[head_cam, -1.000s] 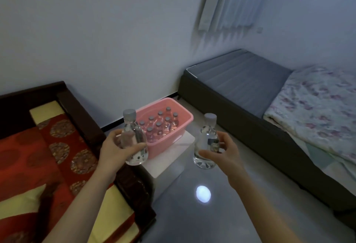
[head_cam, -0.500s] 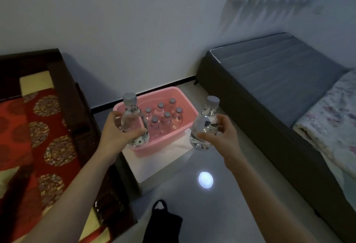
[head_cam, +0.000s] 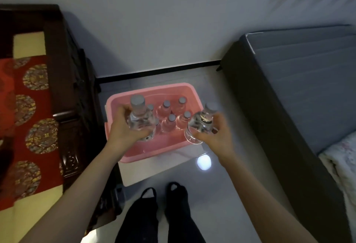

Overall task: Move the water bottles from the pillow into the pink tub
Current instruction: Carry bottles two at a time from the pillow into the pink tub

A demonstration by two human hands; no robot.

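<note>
Left hand [head_cam: 123, 134] grips one bottle [head_cam: 139, 119] over the pink tub [head_cam: 154, 157]; right hand [head_cam: 217, 136] grips a second bottle [head_cam: 202, 125] at its right rim — caps up, seemingly for standing.

Left hand [head_cam: 123, 134] is wrapped around a clear grey-capped bottle [head_cam: 139, 119], held upright over the left side of the pink tub [head_cam: 154, 155]. The right hand [head_cam: 221, 136] grips a second bottle [head_cam: 200, 125], tipped a bit, over the tub's right edge near the front corner. Inside, a bunch of capped bottles [head_cam: 169, 125] stand in the back half, and the tub sits on a white stand [head_cam: 154, 169] between a dark wooden bench [head_cam: 73, 88] and a grey bed [head_cam: 298, 79].
</note>
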